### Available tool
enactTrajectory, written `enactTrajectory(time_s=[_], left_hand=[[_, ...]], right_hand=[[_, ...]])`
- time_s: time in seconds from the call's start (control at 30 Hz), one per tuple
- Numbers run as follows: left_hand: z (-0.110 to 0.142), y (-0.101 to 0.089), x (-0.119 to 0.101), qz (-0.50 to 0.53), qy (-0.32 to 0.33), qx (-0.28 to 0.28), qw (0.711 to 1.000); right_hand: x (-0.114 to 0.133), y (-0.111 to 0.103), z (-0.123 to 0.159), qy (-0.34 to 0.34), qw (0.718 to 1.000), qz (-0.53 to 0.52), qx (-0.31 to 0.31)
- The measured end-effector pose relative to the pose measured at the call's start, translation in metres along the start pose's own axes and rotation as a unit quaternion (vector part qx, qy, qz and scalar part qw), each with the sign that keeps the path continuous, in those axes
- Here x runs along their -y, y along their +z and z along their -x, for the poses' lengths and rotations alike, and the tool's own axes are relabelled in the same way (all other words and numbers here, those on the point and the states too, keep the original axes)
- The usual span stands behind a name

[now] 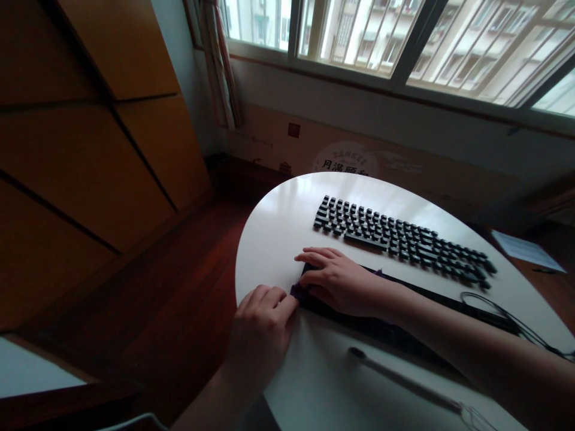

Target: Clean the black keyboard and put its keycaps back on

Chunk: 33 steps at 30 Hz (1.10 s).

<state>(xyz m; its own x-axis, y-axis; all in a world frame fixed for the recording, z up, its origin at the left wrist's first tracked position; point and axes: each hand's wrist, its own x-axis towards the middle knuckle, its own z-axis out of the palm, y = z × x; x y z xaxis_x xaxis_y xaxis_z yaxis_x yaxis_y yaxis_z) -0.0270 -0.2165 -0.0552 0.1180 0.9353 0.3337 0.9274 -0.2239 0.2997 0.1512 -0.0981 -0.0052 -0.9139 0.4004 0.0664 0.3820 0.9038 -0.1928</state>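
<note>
A black keyboard (402,240) lies across the far half of a white oval table (278,227). In front of it stretches a long dark pad (404,320), a wrist rest or a cloth cover, with a purple edge at its left end. My right hand (341,281) lies flat on that left end, fingers stretched out and pressing down. My left hand (260,323) is at the table's left edge, fingers curled, pinching the purple corner (297,291) of the pad.
A black cable (498,308) loops on the table at the right. A thin pen-like rod (395,374) lies near the front edge. Wooden cabinets (90,149) stand at the left, a window (404,36) behind, papers (525,248) on the floor.
</note>
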Motion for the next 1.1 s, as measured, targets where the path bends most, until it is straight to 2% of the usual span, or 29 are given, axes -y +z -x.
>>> enactTrajectory(time_s=[0.17,0.4,0.67,0.73,0.8,0.87,0.97,1.03,1.1], left_hand=[[0.001,0.0,0.001,-0.003,-0.003,0.005,1.0],[0.001,0.0,0.0,0.001,-0.002,0.012,1.0],[-0.001,-0.003,0.0,-0.006,0.004,0.016,1.0],[-0.001,-0.003,-0.001,-0.009,0.003,0.011,1.0],[-0.001,-0.002,-0.001,-0.004,0.003,0.008,1.0],[0.0,-0.001,0.0,0.008,0.008,-0.003,1.0],[0.0,0.002,0.002,0.031,0.016,-0.027,0.999],[0.001,0.003,0.002,0.049,0.019,-0.036,0.998],[0.0,0.003,0.003,0.069,0.017,-0.041,0.997]], right_hand=[[-0.01,-0.004,-0.009,-0.012,0.998,-0.028,0.047],[-0.002,-0.011,-0.008,-0.02,0.997,0.058,0.045],[-0.001,-0.003,-0.016,-0.026,0.996,0.0,0.085],[0.0,-0.006,-0.015,-0.013,0.997,-0.022,0.077],[0.0,-0.017,-0.005,0.008,0.998,-0.057,0.027],[-0.001,-0.034,0.015,0.037,0.992,-0.106,-0.062],[-0.003,-0.062,0.063,0.106,0.958,-0.179,-0.197],[-0.002,-0.075,0.098,0.161,0.931,-0.168,-0.28],[0.002,-0.081,0.131,0.189,0.924,-0.137,-0.304]])
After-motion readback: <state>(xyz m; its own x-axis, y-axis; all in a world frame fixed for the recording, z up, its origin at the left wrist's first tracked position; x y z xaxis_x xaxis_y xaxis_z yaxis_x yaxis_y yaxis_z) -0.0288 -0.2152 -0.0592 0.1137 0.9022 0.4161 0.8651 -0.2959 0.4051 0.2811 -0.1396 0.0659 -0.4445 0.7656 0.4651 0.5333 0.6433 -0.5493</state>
